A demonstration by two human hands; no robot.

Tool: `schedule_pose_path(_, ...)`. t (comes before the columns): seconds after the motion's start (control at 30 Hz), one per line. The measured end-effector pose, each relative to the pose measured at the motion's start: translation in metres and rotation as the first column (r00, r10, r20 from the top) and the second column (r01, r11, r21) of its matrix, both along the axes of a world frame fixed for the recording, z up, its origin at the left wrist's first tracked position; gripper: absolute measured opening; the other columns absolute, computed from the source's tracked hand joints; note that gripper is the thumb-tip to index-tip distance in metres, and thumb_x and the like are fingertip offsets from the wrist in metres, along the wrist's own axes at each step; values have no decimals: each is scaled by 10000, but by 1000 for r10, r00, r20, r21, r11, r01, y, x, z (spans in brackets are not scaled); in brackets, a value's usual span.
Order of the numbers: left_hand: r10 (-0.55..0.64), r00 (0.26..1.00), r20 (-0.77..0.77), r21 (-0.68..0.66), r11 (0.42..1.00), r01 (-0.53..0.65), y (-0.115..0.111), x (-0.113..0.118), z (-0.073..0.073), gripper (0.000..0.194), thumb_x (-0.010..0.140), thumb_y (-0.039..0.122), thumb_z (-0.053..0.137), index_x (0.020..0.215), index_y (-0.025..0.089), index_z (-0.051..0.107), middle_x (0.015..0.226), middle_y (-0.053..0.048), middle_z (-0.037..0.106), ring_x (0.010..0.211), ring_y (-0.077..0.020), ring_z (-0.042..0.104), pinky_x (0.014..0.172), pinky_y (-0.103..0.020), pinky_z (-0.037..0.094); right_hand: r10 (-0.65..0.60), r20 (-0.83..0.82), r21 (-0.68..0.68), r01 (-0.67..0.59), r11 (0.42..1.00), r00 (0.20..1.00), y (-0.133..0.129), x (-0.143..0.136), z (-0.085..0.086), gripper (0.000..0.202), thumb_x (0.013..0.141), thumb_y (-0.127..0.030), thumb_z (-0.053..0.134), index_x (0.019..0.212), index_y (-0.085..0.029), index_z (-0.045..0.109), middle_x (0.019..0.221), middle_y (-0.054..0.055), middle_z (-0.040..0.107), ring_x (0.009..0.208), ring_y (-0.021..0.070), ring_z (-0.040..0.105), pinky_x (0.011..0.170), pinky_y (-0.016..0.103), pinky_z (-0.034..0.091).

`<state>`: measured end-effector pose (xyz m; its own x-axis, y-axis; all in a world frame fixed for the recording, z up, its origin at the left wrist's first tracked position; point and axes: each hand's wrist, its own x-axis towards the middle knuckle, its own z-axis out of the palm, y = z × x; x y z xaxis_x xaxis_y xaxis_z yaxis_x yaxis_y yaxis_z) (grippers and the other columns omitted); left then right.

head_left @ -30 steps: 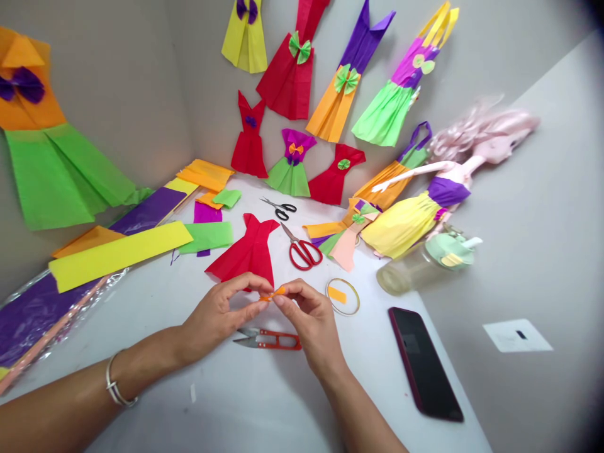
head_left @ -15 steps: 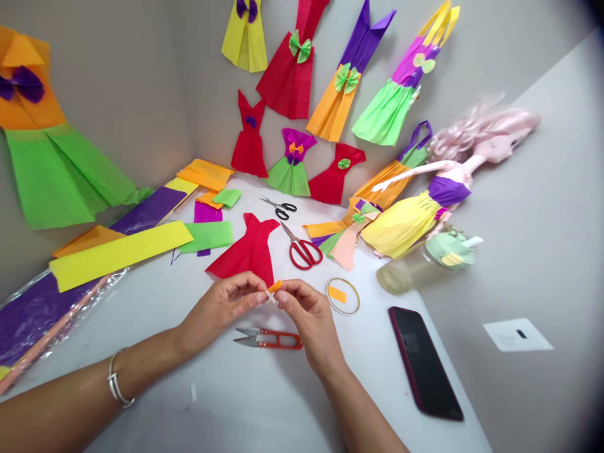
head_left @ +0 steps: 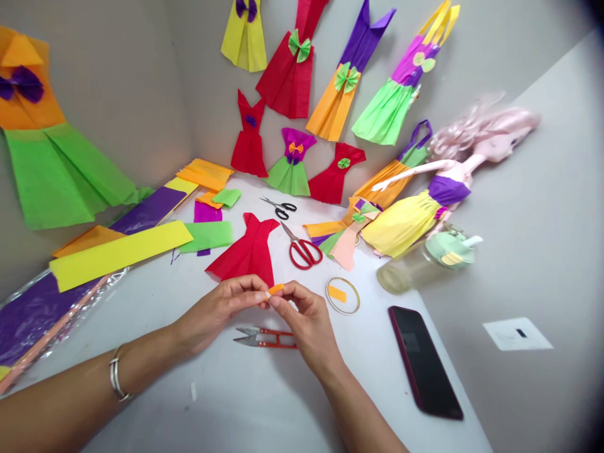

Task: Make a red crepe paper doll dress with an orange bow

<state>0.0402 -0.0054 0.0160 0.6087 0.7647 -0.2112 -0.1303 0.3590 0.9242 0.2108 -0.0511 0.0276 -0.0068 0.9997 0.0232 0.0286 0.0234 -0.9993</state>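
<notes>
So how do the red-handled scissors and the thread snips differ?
The red-handled scissors have nearly closed blades, while the thread snips stand open. The scissors have two finger loops; the snips have a long, slotted grip. The scissors show whole; the snips' handle end is hidden behind the right hand. Both have metal blades and reddish handles, and lie on the table.

Small orange paper piece, pinched between fingers

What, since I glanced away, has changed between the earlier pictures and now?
The left hand has closed up, its thumb drawn in toward the fingers, and the white strip seen between the hands earlier is mostly covered. The right hand still pinches the orange piece; the red dress and snips haven't moved.
</notes>
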Motion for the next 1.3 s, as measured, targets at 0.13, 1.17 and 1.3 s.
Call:
schedule_pose_path(0.13,-44,993,106,-101,993,55,1,0,-1,83,862,274,668,854,191,674,866,-2,635,901,-145,569,863,-256,424,40,-121,-34,-44,998,992,-1,0,-2,121,846,-300,677,795,-192,691,755,27,709,763,175,645,801,332,512)
schedule_pose_path(1.17,-130,985,114,-130,981,145,2,-1,-7,87,845,250,632,835,165,644,777,-7,531,743,-137,494,736,-239,431,-254,719,582,-361,729,646,-3,17,11,270,896,-107,599,1111,-252,671,1094,74,690,1082,231,565,911,426,471)
schedule_pose_path(1.3,-161,984,76,-105,980,169,3,-1,-7,137,840,293,626,787,167,609,730,3,519,717,-143,498,719,-253,428,-247,728,570,-366,735,639,-2,16,10,259,893,-97,594,1074,-261,681,1056,62,701,1059,224,578,908,419,461)
